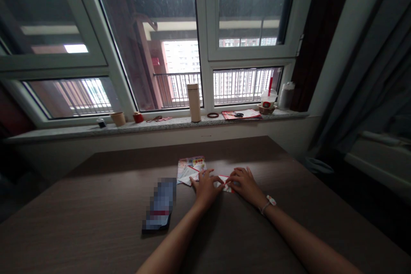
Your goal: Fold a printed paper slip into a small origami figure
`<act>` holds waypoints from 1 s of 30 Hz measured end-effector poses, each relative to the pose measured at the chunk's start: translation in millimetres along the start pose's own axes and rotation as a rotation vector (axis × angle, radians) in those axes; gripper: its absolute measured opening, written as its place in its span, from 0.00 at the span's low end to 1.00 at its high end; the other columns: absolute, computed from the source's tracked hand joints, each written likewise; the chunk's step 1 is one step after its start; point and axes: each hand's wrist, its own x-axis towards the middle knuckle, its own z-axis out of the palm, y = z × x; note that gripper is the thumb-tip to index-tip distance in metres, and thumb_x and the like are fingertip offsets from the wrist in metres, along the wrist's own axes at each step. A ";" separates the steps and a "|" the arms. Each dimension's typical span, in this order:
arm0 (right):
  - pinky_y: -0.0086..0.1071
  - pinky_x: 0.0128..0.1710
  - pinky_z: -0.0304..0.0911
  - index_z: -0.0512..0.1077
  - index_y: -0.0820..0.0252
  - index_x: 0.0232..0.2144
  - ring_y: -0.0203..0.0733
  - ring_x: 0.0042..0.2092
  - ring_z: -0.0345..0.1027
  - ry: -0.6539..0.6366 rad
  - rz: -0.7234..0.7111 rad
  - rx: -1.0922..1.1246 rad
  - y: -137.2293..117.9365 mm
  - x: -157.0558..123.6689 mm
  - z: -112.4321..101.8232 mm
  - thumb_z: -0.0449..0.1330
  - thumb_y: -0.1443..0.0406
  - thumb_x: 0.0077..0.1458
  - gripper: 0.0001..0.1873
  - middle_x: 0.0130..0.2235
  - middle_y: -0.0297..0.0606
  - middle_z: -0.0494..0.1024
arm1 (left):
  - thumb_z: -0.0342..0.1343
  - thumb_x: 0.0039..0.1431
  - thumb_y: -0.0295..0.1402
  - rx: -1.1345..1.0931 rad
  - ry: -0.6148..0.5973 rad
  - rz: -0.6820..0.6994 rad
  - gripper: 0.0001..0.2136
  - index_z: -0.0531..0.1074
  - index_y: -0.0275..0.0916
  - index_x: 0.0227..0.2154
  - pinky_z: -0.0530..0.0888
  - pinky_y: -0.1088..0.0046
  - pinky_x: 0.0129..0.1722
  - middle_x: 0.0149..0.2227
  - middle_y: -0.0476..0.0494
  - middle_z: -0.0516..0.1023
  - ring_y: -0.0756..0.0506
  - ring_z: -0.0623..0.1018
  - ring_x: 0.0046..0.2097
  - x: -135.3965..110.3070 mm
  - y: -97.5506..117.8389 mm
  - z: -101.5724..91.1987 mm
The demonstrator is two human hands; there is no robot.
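Both my hands rest on a small red-and-white folded paper (224, 182) lying on the dark wooden table (96, 205). My left hand (205, 188) presses its left part with the fingers bent down onto it. My right hand (245, 185) presses the right part, fingertips pinched at the paper's edge; a bracelet sits on that wrist. Just beyond my left hand lies a colourful printed leaflet (192, 168), flat on the table.
A dark phone (159, 209) lies left of my left arm. On the windowsill stand a tall beige flask (194, 102), a paper cup (118, 118), a small red pot (138, 117), a drink cup with straw (268, 99), and red papers with scissors (240, 114). Curtains hang at right.
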 end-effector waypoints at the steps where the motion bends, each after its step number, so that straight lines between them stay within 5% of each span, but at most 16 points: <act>1: 0.56 0.62 0.32 0.77 0.45 0.38 0.46 0.55 0.58 -0.001 0.003 0.005 -0.2 0.0 -0.2 0.58 0.57 0.57 0.09 0.43 0.33 0.75 | 0.60 0.54 0.42 -0.003 0.002 0.004 0.05 0.78 0.54 0.32 0.40 0.28 0.55 0.59 0.50 0.66 0.34 0.56 0.63 0.0 -0.1 0.4; 15: 0.56 0.61 0.31 0.76 0.51 0.31 0.47 0.52 0.59 -0.008 0.221 0.115 -10.3 8.4 1.7 0.55 0.55 0.57 0.12 0.43 0.35 0.73 | 0.61 0.53 0.40 -0.008 -0.024 0.005 0.04 0.78 0.53 0.32 0.41 0.26 0.54 0.63 0.57 0.61 0.31 0.52 0.65 0.2 1.0 -0.5; 30: 0.57 0.60 0.32 0.76 0.51 0.30 0.47 0.53 0.59 -0.005 0.247 0.087 -11.3 9.6 3.8 0.56 0.56 0.56 0.10 0.43 0.34 0.73 | 0.63 0.51 0.44 0.046 0.008 0.132 0.06 0.78 0.61 0.34 0.34 0.29 0.56 0.63 0.60 0.61 0.33 0.52 0.65 -6.0 -5.5 -7.3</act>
